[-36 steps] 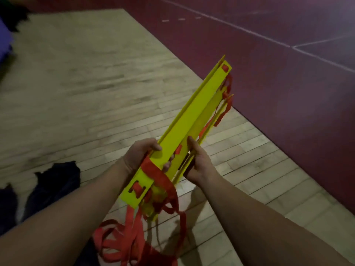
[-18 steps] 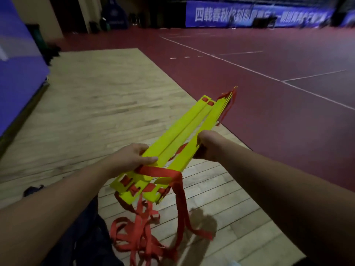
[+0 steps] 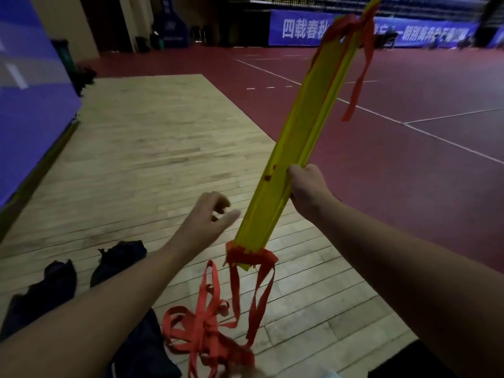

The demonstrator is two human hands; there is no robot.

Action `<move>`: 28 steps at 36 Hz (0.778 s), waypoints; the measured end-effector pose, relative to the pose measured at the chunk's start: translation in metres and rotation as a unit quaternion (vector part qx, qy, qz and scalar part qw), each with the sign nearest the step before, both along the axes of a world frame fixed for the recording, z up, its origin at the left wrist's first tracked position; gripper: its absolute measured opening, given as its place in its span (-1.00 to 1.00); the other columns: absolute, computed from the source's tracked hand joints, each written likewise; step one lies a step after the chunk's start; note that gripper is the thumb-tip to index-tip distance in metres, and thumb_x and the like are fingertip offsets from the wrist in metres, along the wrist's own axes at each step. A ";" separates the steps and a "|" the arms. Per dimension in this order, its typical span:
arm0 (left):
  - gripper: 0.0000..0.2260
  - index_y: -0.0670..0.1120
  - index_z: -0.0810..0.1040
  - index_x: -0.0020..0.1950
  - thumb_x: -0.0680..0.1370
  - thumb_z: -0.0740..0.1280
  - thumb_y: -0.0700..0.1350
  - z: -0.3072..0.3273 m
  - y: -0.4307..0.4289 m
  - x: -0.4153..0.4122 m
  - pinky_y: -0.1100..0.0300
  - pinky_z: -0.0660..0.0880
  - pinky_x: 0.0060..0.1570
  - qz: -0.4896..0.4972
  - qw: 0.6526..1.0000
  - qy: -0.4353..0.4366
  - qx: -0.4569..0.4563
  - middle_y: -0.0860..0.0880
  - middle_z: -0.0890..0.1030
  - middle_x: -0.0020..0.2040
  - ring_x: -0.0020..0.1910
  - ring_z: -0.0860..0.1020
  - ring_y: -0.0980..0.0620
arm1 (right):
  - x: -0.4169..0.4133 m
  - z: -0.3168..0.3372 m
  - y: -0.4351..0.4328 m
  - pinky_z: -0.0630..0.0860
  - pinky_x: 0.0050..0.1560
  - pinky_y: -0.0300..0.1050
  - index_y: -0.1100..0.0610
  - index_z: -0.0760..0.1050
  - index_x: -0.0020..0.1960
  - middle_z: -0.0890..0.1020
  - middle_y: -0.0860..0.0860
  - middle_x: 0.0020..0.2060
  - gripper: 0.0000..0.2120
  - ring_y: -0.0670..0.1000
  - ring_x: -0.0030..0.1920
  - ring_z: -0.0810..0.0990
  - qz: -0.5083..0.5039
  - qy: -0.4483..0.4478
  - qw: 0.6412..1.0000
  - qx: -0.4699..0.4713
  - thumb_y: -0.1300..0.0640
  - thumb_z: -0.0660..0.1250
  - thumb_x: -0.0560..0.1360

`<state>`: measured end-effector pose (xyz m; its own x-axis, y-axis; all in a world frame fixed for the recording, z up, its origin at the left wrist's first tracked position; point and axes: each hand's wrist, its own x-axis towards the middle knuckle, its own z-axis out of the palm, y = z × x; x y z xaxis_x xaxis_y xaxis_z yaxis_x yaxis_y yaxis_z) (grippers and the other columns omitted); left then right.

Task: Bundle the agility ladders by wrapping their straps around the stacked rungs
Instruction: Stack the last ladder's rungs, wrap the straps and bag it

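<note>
Stack of flat yellow plastic ladder rungs [image 3: 297, 148], centre to upper right of the frame: your right hand [image 3: 306, 186] clasps it below the middle, tilted up, likely so the red webbing straps [image 3: 207, 328] hang clear off its lower end onto the pale wooden floor [image 3: 150, 159]. Your left hand [image 3: 207, 216], loosely curled and holding nothing, hovers just beside the stack. Hindrances: those straps tangled at bottom centre, dark crumpled cloth [image 3: 120, 257] at lower left.
</note>
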<state>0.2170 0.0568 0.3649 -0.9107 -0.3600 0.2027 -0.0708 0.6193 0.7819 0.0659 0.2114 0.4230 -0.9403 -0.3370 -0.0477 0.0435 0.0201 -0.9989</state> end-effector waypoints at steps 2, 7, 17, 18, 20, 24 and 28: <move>-0.63 0.05 0.46 0.15 0.46 0.47 0.14 0.005 0.017 0.003 0.29 0.54 -0.07 -0.103 0.992 -0.068 -0.016 0.12 0.49 0.09 -0.01 0.54 0.19 | -0.002 -0.003 0.000 0.60 0.01 0.22 0.41 0.46 0.21 0.53 0.24 -0.10 -0.70 0.22 -0.10 0.54 -0.012 -0.016 1.000 -0.024 0.27 0.14 0.58; -0.64 0.05 0.41 0.20 0.50 0.46 0.07 -0.027 0.021 -0.002 0.11 0.59 -0.09 -0.188 0.922 -0.129 -0.314 0.12 0.35 0.20 0.01 0.53 0.07 | -0.012 -0.004 0.003 0.60 0.00 0.27 0.29 0.44 0.10 0.51 0.24 -0.14 -0.84 0.21 -0.15 0.54 -0.048 -0.071 0.992 -0.097 0.34 0.12 0.59; -0.78 0.03 0.52 0.04 0.56 0.36 0.15 -0.017 0.006 -0.005 0.10 0.61 -0.17 -0.093 0.980 -0.144 -0.105 0.05 0.64 -0.18 -0.22 0.62 0.07 | -0.033 -0.012 0.024 0.58 -0.26 0.05 0.29 0.40 -0.05 0.52 0.19 -0.26 -0.87 0.15 -0.28 0.57 -0.082 -0.149 0.979 -0.113 0.41 0.10 0.61; -0.79 0.02 0.54 0.00 0.57 0.34 0.15 -0.016 0.005 -0.004 0.11 0.61 -0.23 -0.069 0.988 -0.136 -0.041 0.00 0.66 -0.25 -0.29 0.64 0.08 | -0.032 -0.013 0.025 0.60 -0.23 0.09 0.33 0.41 0.05 0.55 0.22 -0.23 -0.88 0.18 -0.26 0.61 -0.065 -0.155 0.980 -0.109 0.41 0.11 0.61; -0.79 -0.01 0.54 -0.04 0.60 0.31 0.12 -0.014 0.003 -0.006 0.11 0.56 -0.28 -0.022 0.993 -0.112 0.004 -0.03 0.64 -0.32 -0.39 0.60 0.07 | -0.026 -0.016 0.027 0.63 -0.15 0.18 0.37 0.33 0.26 0.58 0.31 -0.12 -0.77 0.27 -0.19 0.67 -0.015 -0.176 0.978 -0.107 0.39 0.09 0.62; -0.76 -0.10 0.58 -0.01 0.61 0.32 0.07 -0.018 -0.004 -0.016 0.03 0.56 -0.13 0.039 0.992 -0.089 0.074 -0.04 0.66 -0.21 -0.30 0.62 0.08 | -0.014 -0.014 0.023 0.63 -0.06 0.19 0.34 0.30 0.26 0.57 0.30 -0.07 -0.78 0.24 -0.24 0.70 0.082 -0.191 0.973 -0.097 0.34 0.11 0.62; -0.51 -0.18 0.52 0.20 0.54 0.31 0.23 -0.021 0.006 -0.023 -0.04 0.54 0.23 0.062 0.925 -0.136 0.348 -0.18 0.59 0.19 0.16 0.59 -0.03 | -0.006 -0.003 0.013 0.57 0.10 0.10 0.23 0.51 0.08 0.56 0.15 -0.16 -0.84 0.10 -0.20 0.56 0.144 -0.204 0.964 -0.087 0.24 0.29 0.51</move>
